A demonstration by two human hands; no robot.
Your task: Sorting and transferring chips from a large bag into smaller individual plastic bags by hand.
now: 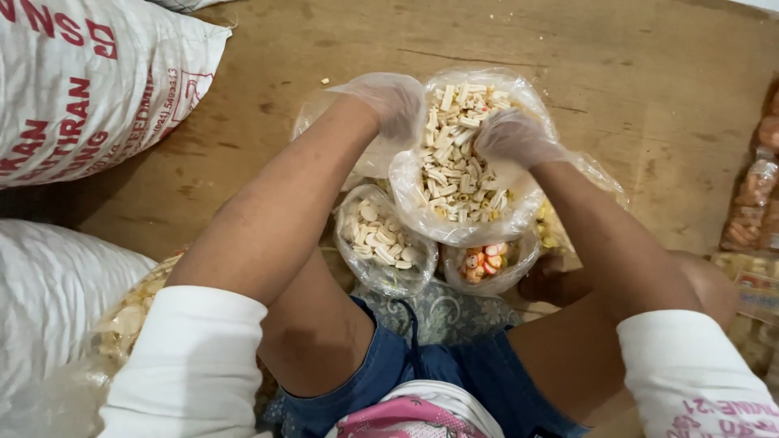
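A clear plastic bag [454,219] full of pale stick-shaped crackers stands open on the wooden floor in front of me. My left hand [393,101], in a thin plastic glove, grips the bag's rim on its left side. My right hand [511,138], also gloved, rests in the crackers at the bag's right edge, fingers curled. Below it sit a smaller bag of round pale crackers [381,239] and a bag of coloured round snacks [487,264].
A large white printed sack [89,81] lies at the upper left, another white sack [49,300] at the lower left beside a bag of chips [130,312]. Packed snack bags [751,203] line the right edge. My bent knees flank the bags.
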